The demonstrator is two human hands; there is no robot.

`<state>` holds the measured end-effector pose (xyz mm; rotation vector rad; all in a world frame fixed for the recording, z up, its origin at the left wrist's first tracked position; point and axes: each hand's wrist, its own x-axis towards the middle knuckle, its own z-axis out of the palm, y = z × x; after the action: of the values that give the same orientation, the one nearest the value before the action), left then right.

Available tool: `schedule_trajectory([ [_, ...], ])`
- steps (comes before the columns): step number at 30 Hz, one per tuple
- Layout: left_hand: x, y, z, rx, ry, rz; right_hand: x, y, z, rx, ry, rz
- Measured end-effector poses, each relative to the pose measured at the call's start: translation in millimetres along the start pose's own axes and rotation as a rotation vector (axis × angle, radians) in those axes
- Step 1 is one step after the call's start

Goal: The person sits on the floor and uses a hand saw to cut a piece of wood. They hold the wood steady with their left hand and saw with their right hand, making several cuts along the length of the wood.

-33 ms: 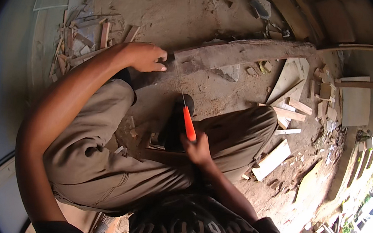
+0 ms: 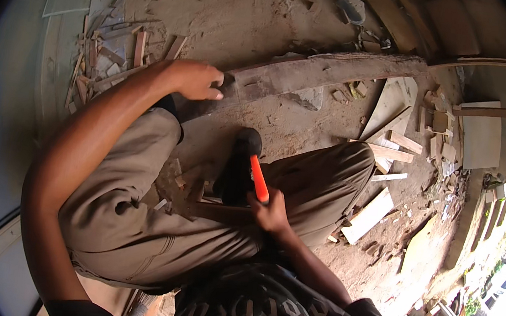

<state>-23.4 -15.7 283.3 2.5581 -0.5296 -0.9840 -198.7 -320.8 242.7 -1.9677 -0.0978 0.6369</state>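
Observation:
A long, rough wooden plank (image 2: pixel 333 67) runs across the ground in front of me, from my left knee to the far right. My left hand (image 2: pixel 202 82) lies on its near-left end, fingers apart and partly bent. In my right hand (image 2: pixel 271 214) is the handle of a handsaw (image 2: pixel 259 181), orange and pointing away from me. The saw is seen edge-on, so its thin blade barely shows over the dark shoe. A faint line crosses the plank just right of my left fingers, in line with the saw.
Wood offcuts (image 2: pixel 140 49) are heaped at the left beside a pale wall panel (image 2: pixel 8 96). More scraps and a pale board (image 2: pixel 369 216) lie on the dirt floor at the right. My bent knees (image 2: pixel 353 164) flank the work. A grey scoop-like container (image 2: pixel 352 10) lies at the back.
My right hand and the saw have drawn back toward me and slightly right. My left hand stays on the plank, its fingers a little more spread.

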Motion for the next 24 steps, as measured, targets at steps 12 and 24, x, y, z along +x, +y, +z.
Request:
schedule_trajectory([
  [12, -16.0, 5.5, -52.1, 0.106, 0.175, -0.048, 170.7, 12.6, 16.4, 0.004, 0.053, 0.015],
  [24, -63.8, -27.9, -26.8, 0.444, -0.022, -0.392, 48.8, 35.6, -52.4, 0.306, 0.206, -0.035],
])
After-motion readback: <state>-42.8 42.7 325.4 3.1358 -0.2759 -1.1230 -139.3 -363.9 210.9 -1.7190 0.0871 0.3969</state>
